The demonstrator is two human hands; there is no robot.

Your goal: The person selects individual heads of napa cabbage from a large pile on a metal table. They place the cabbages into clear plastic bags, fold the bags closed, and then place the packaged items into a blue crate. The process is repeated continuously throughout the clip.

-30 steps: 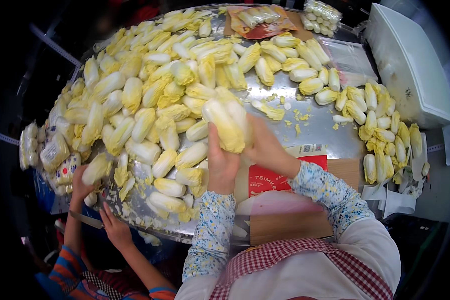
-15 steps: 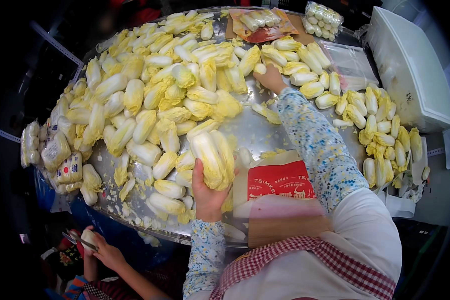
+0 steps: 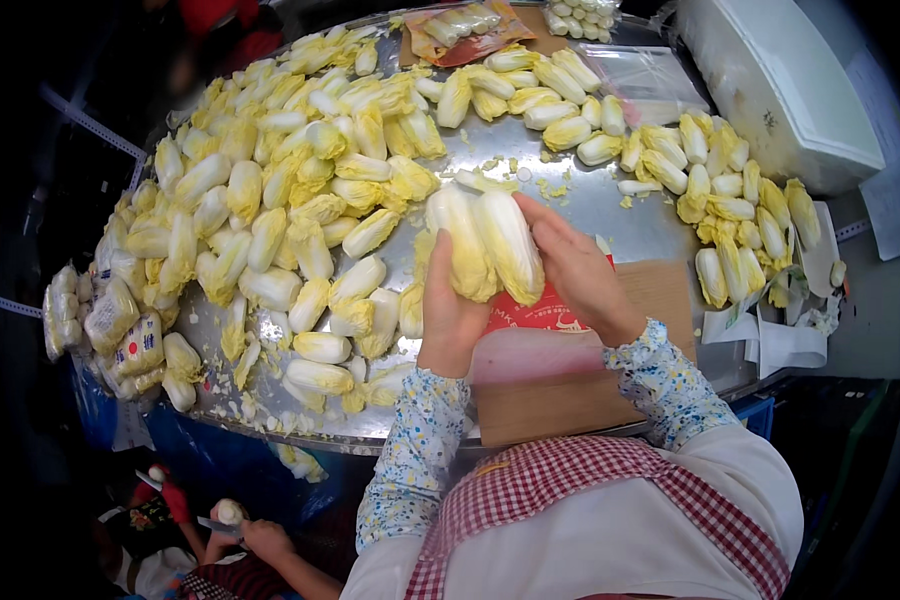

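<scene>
**Between left hand (image 3: 453, 305) and right hand (image 3: 580, 268): two cabbages (image 3: 460, 245) gathered**

Over the steel table (image 3: 660, 225), I have this pair side by side. My left thumb presses one cabbage, the other left fingers being hidden; my right fingers lie close together against its neighbour. I judge the pairing done, the packing not: both are bare, and a red packet (image 3: 540, 318) lies flat below. Much seems left, with a big heap of cabbages (image 3: 245, 190) loose leftward.

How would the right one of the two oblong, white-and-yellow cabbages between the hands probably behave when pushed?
That oblong, white-and-yellow cabbage may roll sideways, as its body looks rounded. Its white base is probably firm, while the crinkled yellow leaf end could tear: loose yellow scraps lie on the shiny metal table.
</scene>
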